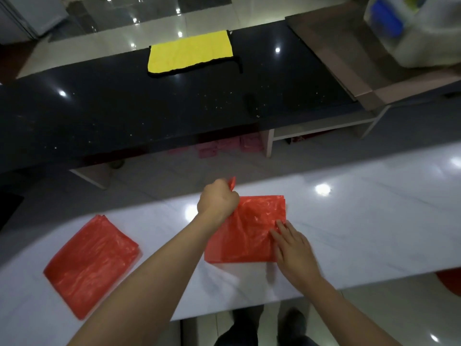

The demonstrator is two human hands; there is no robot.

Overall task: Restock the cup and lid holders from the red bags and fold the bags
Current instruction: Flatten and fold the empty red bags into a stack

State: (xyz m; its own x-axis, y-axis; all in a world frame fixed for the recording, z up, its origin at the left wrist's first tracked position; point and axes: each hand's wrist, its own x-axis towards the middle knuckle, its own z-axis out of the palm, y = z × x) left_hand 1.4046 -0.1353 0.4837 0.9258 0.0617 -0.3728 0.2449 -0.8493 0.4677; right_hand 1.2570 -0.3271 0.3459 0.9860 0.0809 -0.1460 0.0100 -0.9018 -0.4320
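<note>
On the white counter (349,245), a red bag (247,233) was pressed flat by the straight fingers of the right hand (291,245); its far corner was pinched by the left hand (218,199), a folded bag (92,263) lying left, a yellow cloth (190,51) beyond

A translucent red bag (249,228) is seen at centre on a white marble-veined counter (361,221), and a matching red folded stack (92,263) at 8 o'clock. At 12 o'clock a yellow cloth (189,51), edged black, is laid on a black speckled countertop (124,108).
</note>
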